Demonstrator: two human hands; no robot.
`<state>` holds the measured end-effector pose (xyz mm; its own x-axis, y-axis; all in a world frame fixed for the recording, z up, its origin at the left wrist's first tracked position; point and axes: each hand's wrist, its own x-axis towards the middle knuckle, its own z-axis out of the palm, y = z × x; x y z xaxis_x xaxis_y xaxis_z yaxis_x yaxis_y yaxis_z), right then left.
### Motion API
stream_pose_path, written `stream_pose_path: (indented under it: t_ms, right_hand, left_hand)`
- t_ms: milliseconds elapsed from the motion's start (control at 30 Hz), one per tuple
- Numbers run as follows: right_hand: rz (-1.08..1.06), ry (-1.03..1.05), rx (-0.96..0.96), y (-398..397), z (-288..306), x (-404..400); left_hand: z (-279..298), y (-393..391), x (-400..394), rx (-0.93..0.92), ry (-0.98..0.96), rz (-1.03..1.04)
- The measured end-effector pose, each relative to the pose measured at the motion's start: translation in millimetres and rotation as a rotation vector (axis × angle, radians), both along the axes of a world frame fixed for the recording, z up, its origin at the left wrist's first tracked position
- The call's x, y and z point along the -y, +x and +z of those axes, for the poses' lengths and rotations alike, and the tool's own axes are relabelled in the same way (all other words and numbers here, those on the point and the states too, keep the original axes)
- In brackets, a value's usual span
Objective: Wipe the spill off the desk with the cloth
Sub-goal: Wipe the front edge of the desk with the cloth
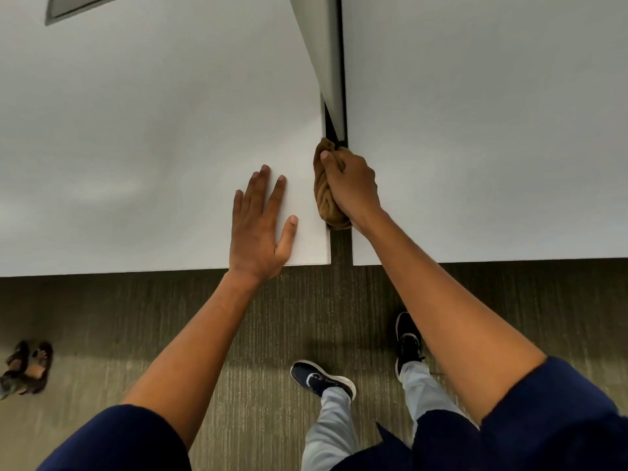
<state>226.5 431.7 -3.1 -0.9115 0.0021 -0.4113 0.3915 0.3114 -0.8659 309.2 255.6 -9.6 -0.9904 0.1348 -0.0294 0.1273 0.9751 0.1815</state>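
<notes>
I am standing at a white worktop (142, 137) and looking straight down over both my bare forearms. My right hand (353, 188) is closing its grip around a bunched brown cloth (323, 195), fingers curled over the top of it and thumb pressing against the far end, so the grip is wrapped tight on the fabric with no gap showing. The cloth is sitting right at the worktop's right-hand edge, partly over the dark gap (341, 246) between this worktop and the neighbouring white worktop (492, 130), just in front of the near end of the grey divider panel (326, 62) that is rising between the two. My left hand (261, 226) is lying flat, palm down, fingers spread and holding nothing, pressing on the worktop's near right corner just beside the cloth but not touching it. A faint smeary sheen is showing on the surface far to the left; I cannot tell whether it is liquid or only reflected light. Below the worktop edge the grey-brown carpet (258, 334) is showing, with my dark sneakers (323, 377) and light trousers (331, 433) on it, and a pair of brown sandals (27, 367) is lying well apart at the left.
</notes>
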Motion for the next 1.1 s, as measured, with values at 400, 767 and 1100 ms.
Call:
stream_pose_path:
  t_ms: [400, 767, 1100]
  right_hand:
    - [0.001, -0.088, 0.027, 82, -1, -6]
    - [-0.187, -0.242, 0.120, 151, -8, 3]
    - [-0.679, -0.355, 0.151, 182, 3, 59]
  left_hand:
    - [1, -1, -1, 0.017, -0.017, 0.003]
    - [-2, -1, 1, 0.023, -0.023, -0.015]
    - [10, 0, 8, 0.092, 0.259, -0.108]
